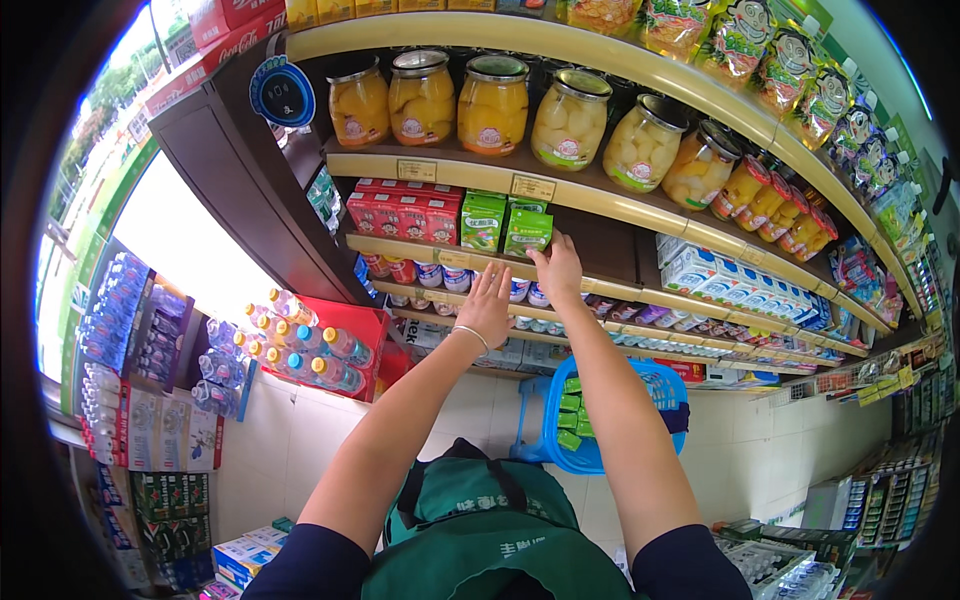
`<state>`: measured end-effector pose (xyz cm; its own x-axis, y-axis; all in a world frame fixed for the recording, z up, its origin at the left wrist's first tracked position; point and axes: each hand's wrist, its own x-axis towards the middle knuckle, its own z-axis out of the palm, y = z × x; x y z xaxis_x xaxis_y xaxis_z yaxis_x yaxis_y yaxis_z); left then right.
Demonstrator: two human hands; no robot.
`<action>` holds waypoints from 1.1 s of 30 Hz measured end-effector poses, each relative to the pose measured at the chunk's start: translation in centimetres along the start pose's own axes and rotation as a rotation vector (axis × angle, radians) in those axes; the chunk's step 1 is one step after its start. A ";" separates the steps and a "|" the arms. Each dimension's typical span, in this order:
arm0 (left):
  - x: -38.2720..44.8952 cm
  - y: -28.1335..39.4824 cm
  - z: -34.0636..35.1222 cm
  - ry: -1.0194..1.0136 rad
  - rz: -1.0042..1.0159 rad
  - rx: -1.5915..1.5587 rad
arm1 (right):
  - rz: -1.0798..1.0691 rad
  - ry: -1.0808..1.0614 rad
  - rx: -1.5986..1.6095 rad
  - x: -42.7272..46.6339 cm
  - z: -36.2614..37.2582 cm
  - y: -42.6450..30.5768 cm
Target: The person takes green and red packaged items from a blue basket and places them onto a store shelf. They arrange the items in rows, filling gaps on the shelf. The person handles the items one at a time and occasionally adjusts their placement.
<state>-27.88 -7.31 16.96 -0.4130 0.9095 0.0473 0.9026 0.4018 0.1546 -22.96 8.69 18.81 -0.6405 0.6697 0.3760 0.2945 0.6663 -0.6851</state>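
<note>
Green drink cartons stand on the middle shelf beside red milk cartons [405, 214]. The front green carton [529, 231] is nearest the shelf's lip, slightly forward of the green carton [481, 225] to its left. My right hand [559, 268] grips that front carton at its right side, thumb across its lower front. Just below it, my left hand [486, 306] is held palm down with nothing in it. Its fingertips are at the yellow shelf edge [472, 261]; whether they touch it I cannot tell.
Fruit jars [493, 105] line the shelf above. White-and-blue milk cartons [731, 277] sit farther right. On the floor below stands a blue plastic basket [540, 427] holding several green cartons [570, 420]. A red display of bottles [311, 341] is at the left.
</note>
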 end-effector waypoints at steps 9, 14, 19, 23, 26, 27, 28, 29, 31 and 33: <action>0.2 0.5 -0.7 -0.047 -0.042 -0.038 | 0.038 -0.035 -0.213 -0.1 1.3 0.2; 0.3 0.5 -0.5 -0.032 -0.036 -0.032 | 0.031 -0.075 -0.243 -0.5 1.3 -0.8; 0.0 1.0 -0.6 0.017 -0.091 -0.223 | -0.155 0.060 -0.078 -2.7 -0.3 -0.7; -0.4 3.5 1.3 0.208 0.016 -0.361 | -0.293 0.143 0.052 -7.1 -2.9 1.3; -1.4 6.6 4.1 0.254 0.071 -0.475 | -0.230 0.008 0.092 -11.8 -3.4 3.9; -1.5 8.0 5.4 0.248 0.106 -0.516 | -0.187 0.004 0.079 -13.4 -3.6 5.3; -2.0 9.5 6.4 0.212 0.088 -0.545 | -0.115 -0.009 0.087 -15.0 -4.0 6.5; -2.5 11.2 7.5 0.126 0.077 -0.594 | -0.045 -0.022 0.098 -16.6 -4.6 7.9; -3.7 12.7 10.4 -0.020 0.010 -0.665 | 0.000 -0.108 0.047 -19.3 -5.9 9.8; -4.7 14.6 12.2 -0.180 -0.016 -0.674 | 0.050 -0.198 0.005 -21.5 -7.2 12.2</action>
<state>-11.26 -4.42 6.92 -0.3461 0.9310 -0.1157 0.6002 0.3145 0.7354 -0.46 4.75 6.91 -0.7521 0.6242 0.2114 0.3267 0.6317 -0.7030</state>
